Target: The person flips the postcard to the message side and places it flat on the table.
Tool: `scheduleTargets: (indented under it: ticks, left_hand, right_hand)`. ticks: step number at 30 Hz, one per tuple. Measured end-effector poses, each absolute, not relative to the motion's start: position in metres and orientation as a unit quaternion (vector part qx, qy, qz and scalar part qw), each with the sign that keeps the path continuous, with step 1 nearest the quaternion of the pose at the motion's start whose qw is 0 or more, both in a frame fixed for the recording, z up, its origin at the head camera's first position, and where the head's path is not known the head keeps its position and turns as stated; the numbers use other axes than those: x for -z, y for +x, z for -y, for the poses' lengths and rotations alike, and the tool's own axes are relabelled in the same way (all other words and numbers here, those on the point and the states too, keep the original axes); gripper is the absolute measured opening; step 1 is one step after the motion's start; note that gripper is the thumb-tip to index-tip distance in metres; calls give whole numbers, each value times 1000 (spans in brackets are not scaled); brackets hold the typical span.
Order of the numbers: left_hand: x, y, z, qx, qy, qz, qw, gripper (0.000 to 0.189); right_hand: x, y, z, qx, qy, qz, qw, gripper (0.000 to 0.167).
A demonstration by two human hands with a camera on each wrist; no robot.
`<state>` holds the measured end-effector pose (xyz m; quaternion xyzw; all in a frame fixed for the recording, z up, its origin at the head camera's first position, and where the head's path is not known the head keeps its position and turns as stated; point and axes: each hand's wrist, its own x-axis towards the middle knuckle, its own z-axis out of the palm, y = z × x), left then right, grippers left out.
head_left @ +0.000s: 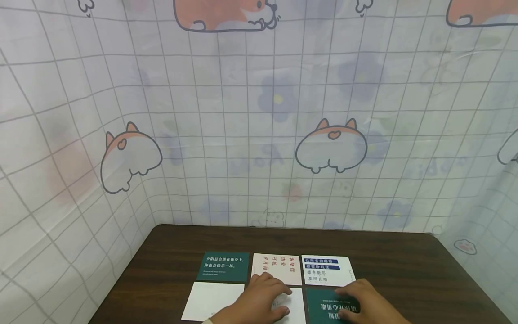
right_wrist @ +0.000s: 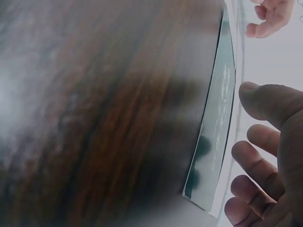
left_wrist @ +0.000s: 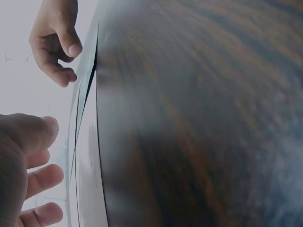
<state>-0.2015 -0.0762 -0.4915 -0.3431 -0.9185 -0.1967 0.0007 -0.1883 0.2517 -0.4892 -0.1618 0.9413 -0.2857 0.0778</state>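
Cards lie on the table in two rows of three. My left hand hovers over the front middle white card, its fingers loosely bent and holding nothing. Over the front right green card is my right hand, thumb and fingers spread apart. In the right wrist view, a gap shows between those fingers and the green card. The front left card is nearly blank white. Behind are a green card with white writing, a pale pink card with red writing, and a white card with blue bands.
The dark wooden table has rounded far corners. A white grid-patterned curtain printed with cartoon dogs and flowers hangs behind it and along both sides.
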Motion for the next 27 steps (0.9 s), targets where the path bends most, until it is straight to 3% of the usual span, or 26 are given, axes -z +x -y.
scheduleTargets:
  ticks: [17, 27]
  left_hand:
    - [493, -204, 65, 189, -354, 916, -27, 37]
    - [496, -205, 57, 166, -364, 916, 3, 37]
  right_hand:
    - [492, -187, -266, 286, -156, -942, 79, 45]
    - [493, -190, -274, 292, -132, -943, 93, 45]
